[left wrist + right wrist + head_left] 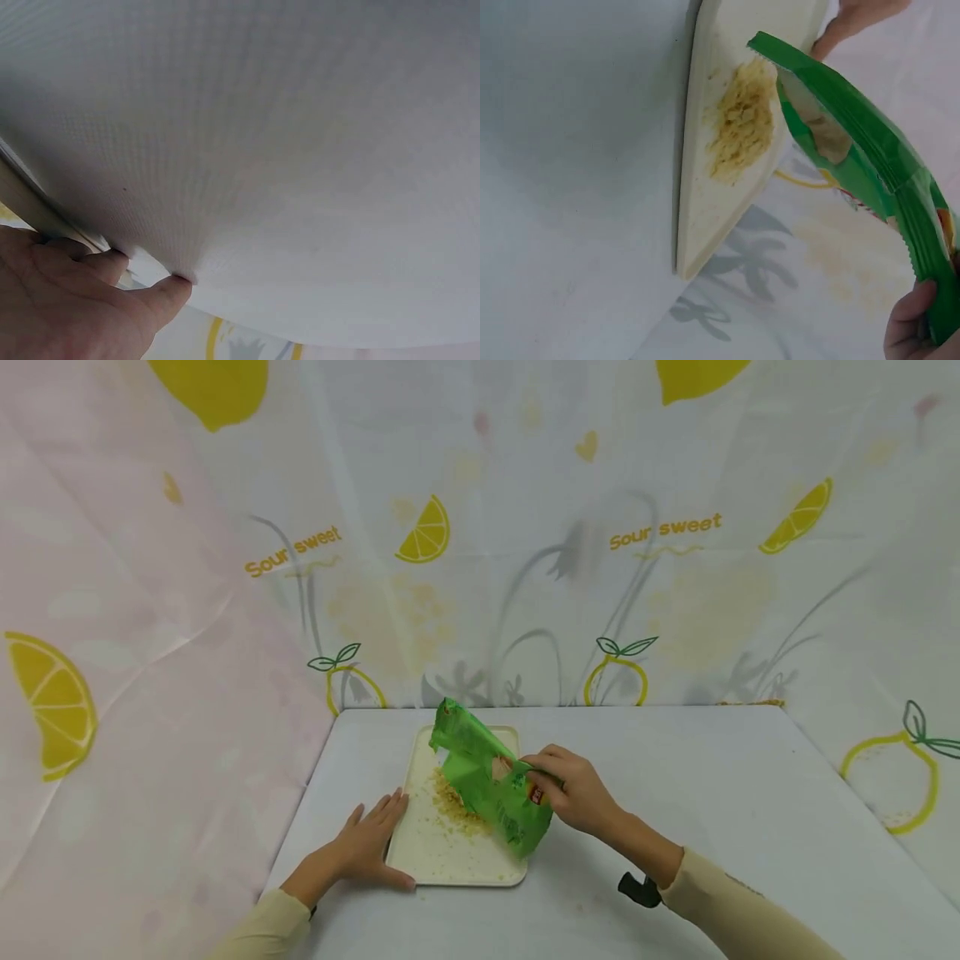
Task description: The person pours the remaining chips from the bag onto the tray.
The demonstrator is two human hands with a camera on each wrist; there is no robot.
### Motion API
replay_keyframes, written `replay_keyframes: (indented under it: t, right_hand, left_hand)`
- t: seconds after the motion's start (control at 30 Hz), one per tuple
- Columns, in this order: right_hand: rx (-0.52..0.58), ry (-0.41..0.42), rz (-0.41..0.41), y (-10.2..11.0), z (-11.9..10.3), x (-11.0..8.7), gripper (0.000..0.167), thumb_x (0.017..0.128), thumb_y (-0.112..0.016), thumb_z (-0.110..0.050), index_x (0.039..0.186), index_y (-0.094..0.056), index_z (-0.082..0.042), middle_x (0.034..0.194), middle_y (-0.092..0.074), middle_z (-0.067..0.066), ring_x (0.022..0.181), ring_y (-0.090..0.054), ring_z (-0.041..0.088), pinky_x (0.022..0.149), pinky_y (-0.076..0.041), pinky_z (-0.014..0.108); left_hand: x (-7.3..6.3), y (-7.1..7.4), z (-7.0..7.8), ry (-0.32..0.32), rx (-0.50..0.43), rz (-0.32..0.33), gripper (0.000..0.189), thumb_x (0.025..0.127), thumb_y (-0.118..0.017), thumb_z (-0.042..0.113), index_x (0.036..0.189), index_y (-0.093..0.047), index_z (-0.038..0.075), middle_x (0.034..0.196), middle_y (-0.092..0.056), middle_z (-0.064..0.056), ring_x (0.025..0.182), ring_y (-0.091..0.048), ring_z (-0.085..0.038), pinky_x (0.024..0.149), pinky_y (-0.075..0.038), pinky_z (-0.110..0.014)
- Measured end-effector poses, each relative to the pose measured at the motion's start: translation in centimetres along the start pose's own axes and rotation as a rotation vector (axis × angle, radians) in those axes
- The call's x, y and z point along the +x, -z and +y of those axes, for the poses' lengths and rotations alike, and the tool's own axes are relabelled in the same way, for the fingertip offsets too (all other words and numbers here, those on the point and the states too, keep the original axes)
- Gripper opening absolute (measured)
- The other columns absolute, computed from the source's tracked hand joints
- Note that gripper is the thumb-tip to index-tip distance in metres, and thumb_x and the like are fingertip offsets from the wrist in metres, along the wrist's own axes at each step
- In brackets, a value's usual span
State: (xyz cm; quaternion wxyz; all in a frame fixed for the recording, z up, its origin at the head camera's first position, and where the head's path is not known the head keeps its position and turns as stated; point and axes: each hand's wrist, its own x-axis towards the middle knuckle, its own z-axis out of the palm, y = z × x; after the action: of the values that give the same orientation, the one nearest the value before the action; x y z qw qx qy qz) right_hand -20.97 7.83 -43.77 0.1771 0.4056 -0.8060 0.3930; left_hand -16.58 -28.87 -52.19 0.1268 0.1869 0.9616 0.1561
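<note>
A green snack bag (495, 785) is tilted over a cream tray (442, 860), its torn end toward the far left. Between thumb and fingers, my right hand (573, 789) pinches the bag by its right edge. Yellowish crumbs (453, 806) lie heaped on the tray, partly covered by the bag in the head view; the right wrist view shows the crumb heap (742, 124) more fully, beneath the green bag (855, 127). My left hand (367, 847) rests with spread fingers against the tray's left edge. In the left wrist view the left hand's (82, 292) fingertips touch the white surface.
The tray stands on a white-covered table (660, 768). Behind it hangs a lemon-patterned cloth (517, 568), and a pinkish cloth (135, 710) hangs at the left. A few stray crumbs (581, 908) lie near the front. A black strap piece (639, 890) shows under the right wrist.
</note>
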Motion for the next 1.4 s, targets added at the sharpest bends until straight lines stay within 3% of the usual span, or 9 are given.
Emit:
replay_keyframes:
  t: [0.1, 0.23, 0.37, 0.5, 0.7, 1.07, 1.17, 1.3, 1.4]
  right_hand:
    - [0.025, -0.046, -0.039, 0.2, 0.2, 0.1, 0.025, 0.092, -0.066, -0.002, 0.117, -0.071, -0.006, 0.093, -0.066, 0.003, 0.073, -0.057, 0.004, 0.060, -0.050, 0.019]
    - [-0.029, -0.107, -0.163, 1.1, -0.1, 0.6, 0.029, 0.095, -0.062, -0.001, 0.123, -0.067, -0.005, 0.100, -0.066, 0.003, 0.078, -0.058, 0.008, 0.063, -0.050, 0.022]
    - [-0.123, -0.073, -0.218, 2.2, -0.4, 1.4, 0.031, 0.092, -0.063, 0.003, 0.121, -0.069, -0.006, 0.104, -0.070, 0.003, 0.084, -0.062, 0.014, 0.068, -0.051, 0.025]
    - [-0.089, 0.001, -0.131, 2.9, -0.4, 1.7, 0.031, 0.090, -0.063, 0.008, 0.117, -0.071, -0.005, 0.100, -0.071, 0.004, 0.084, -0.064, 0.015, 0.067, -0.052, 0.025]
    - [0.018, 0.054, 0.080, 3.1, -0.1, 1.6, 0.030, 0.091, -0.060, 0.010, 0.115, -0.071, -0.003, 0.097, -0.069, 0.006, 0.076, -0.058, 0.011, 0.060, -0.048, 0.022]
    - [0.047, -0.061, -0.053, 1.9, 1.0, 0.8, 0.028, 0.092, -0.062, 0.005, 0.116, -0.071, -0.007, 0.099, -0.071, 0.003, 0.081, -0.063, 0.010, 0.064, -0.053, 0.023]
    - [0.044, -0.040, -0.032, 2.0, 0.9, 1.1, 0.029, 0.093, -0.063, 0.004, 0.117, -0.071, -0.008, 0.100, -0.071, 0.002, 0.080, -0.062, 0.008, 0.063, -0.052, 0.022]
    - [0.070, -0.020, 0.094, 2.2, 0.5, 1.2, 0.029, 0.091, -0.063, 0.006, 0.117, -0.071, -0.005, 0.097, -0.070, 0.004, 0.068, -0.057, 0.006, 0.056, -0.049, 0.021]
    - [0.075, -0.017, 0.077, 1.9, 0.3, 1.2, 0.028, 0.092, -0.061, 0.007, 0.116, -0.071, -0.005, 0.097, -0.070, 0.005, 0.068, -0.057, 0.007, 0.056, -0.049, 0.021]
  left_hand:
    - [-0.1, 0.0, 0.0, 0.002, 0.003, 0.002, 0.137, 0.062, -0.076, 0.076, 0.157, -0.015, -0.001, 0.164, -0.015, -0.023, 0.150, -0.018, -0.044, 0.112, -0.012, -0.073]
    - [-0.1, -0.1, 0.0, 0.013, 0.013, -0.009, 0.137, 0.062, -0.075, 0.077, 0.157, -0.014, 0.000, 0.164, -0.014, -0.022, 0.150, -0.017, -0.043, 0.113, -0.013, -0.073]
    - [-0.2, 0.0, 0.1, 0.007, -0.002, -0.009, 0.136, 0.063, -0.076, 0.076, 0.157, -0.014, 0.000, 0.164, -0.014, -0.023, 0.150, -0.017, -0.043, 0.112, -0.012, -0.074]
    - [-0.2, -0.1, 0.1, 0.005, 0.005, -0.004, 0.136, 0.062, -0.076, 0.076, 0.157, -0.015, -0.001, 0.164, -0.015, -0.023, 0.150, -0.018, -0.044, 0.112, -0.013, -0.074]
    - [0.1, -0.4, -0.1, 0.016, 0.014, -0.014, 0.137, 0.061, -0.072, 0.081, 0.158, -0.015, 0.002, 0.165, -0.014, -0.020, 0.151, -0.017, -0.041, 0.114, -0.012, -0.072]
    - [0.3, -0.4, -0.3, 0.012, 0.031, -0.001, 0.137, 0.061, -0.072, 0.081, 0.158, -0.015, 0.002, 0.164, -0.015, -0.021, 0.151, -0.017, -0.041, 0.114, -0.013, -0.072]
    - [0.2, -0.3, -0.3, 0.007, 0.027, 0.010, 0.137, 0.061, -0.074, 0.079, 0.157, -0.016, 0.001, 0.164, -0.016, -0.022, 0.150, -0.019, -0.043, 0.113, -0.014, -0.073]
    - [0.2, -0.3, -0.3, 0.001, 0.032, 0.003, 0.137, 0.062, -0.073, 0.079, 0.157, -0.015, 0.001, 0.164, -0.015, -0.023, 0.150, -0.019, -0.043, 0.112, -0.015, -0.073]
    - [0.1, -0.3, -0.3, 0.004, 0.031, 0.004, 0.136, 0.062, -0.073, 0.079, 0.158, -0.015, 0.002, 0.164, -0.015, -0.022, 0.150, -0.018, -0.043, 0.113, -0.014, -0.072]
